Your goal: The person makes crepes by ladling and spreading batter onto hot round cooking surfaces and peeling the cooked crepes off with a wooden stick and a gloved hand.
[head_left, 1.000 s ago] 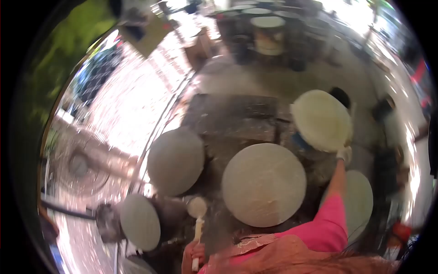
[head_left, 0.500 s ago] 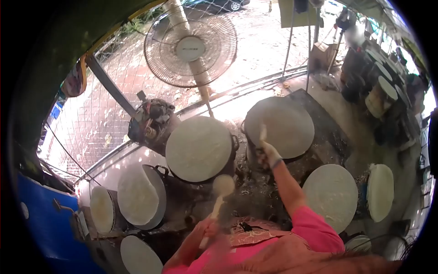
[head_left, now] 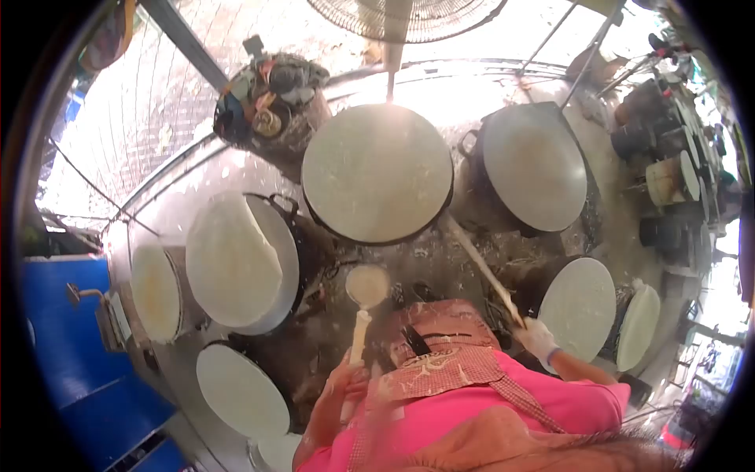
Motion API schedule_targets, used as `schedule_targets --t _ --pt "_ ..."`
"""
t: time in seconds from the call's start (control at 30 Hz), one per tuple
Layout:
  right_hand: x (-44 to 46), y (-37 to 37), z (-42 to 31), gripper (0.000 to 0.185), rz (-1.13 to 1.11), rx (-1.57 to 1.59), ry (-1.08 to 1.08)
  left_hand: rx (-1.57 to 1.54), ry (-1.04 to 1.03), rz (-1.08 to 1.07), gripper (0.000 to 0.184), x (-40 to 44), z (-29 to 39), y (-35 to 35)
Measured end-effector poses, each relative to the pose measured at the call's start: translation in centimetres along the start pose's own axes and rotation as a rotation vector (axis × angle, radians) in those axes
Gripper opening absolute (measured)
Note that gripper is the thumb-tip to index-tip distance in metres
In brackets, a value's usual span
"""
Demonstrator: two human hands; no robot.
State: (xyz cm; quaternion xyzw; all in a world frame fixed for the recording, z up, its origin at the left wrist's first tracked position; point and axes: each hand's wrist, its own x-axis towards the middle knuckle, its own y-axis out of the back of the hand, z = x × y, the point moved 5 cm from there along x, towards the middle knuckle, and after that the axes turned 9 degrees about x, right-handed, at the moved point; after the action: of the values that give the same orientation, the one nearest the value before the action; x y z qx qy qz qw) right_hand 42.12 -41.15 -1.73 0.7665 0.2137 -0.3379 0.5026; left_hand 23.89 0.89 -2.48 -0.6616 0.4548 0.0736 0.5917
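Note:
In my left hand is the light handle of a round-headed ladle, its head held in front of my apron. My right hand, in a pale glove, grips a long wooden stick. The stick slants up and left, its far end beside the rim of the middle pan, which has a smooth pale surface. Close to the right hand lies a round pan with a whitish surface. Farther back stands a greyish pan with a browner patch in its middle.
To the left, a pan holds a pale sheet with one edge folded back. More round pale pans stand around me. A cluttered bucket is behind, near a mesh fence. A fan and a blue panel flank the space.
My right hand has drawn back from the far right pan toward my right side, bringing the stick along. The left hand still holds the ladle. The view has tilted downward.

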Motion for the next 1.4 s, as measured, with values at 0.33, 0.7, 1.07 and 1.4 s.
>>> schedule_targets --t 0.33,0.7,1.07,1.4 --pt "28.3 -10.9 -5.9 0.03 -0.342 -0.793 0.485 -0.37 -0.269 0.065 0.021 -0.1 -8.2 1.0" --pt "41.7 -11.9 -12.7 0.035 -0.054 -0.79 0.4 -0.547 -0.518 0.199 0.02 -0.5 -12.7 1.3" --pt "38.9 -12.5 -14.7 0.037 -0.079 -0.742 0.664 -0.545 -0.67 0.11 0.02 -0.7 -16.1 0.5" --pt "12.1 -19.0 -22.4 0.047 -0.819 -0.41 1.183 -0.591 -0.934 -0.193 0.02 -1.9 -23.3 2.8"
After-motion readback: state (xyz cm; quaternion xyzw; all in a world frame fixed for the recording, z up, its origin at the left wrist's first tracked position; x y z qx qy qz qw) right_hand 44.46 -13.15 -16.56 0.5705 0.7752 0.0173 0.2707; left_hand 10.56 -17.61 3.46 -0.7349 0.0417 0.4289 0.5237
